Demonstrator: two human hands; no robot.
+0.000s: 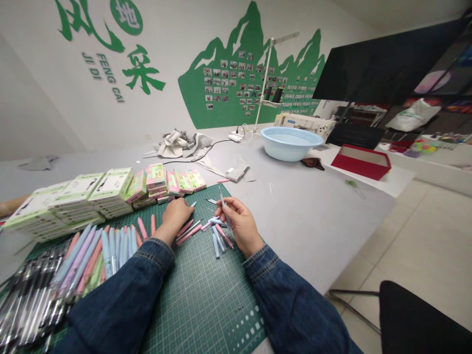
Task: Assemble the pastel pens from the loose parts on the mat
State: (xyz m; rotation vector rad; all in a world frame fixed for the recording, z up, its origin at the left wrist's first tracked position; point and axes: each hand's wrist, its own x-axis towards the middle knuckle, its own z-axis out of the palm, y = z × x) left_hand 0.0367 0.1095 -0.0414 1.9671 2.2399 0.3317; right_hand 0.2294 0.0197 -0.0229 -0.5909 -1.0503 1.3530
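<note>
The left hand (178,215) is closing around a light-blue pen piece (193,205), only its tip showing past the fingers. The right hand (239,223) is pinching a slender pen part (221,194) between thumb and fingers, its thin end pointing upward. Both hands are hovering over or resting on a green cutting mat (206,295) — which of the two, the view is not settling — and the denim sleeves (291,290) are reaching in from below.

Between the hands, loose pen pieces are lying on the mat: pink barrels (189,235) are sitting just beside the left hand, with a silvery rod (194,226) slanting among them, while light-blue barrels (216,245) are lying nearer the right hand, next to a pink barrel (224,236).

To the left, a row of pastel pens (106,248) is lying beside a heap of clear, black-gripped pens (27,300). Behind them, white-and-green cartons (110,189) are standing in stacks, and small pink-and-green boxes (157,178) are sitting at their right end.

Farther back on the grey table (295,211), crumpled cloth (180,143) is lying near the wall, and a light-blue basin (289,146) is standing in front of a sewing machine (306,123).
</note>
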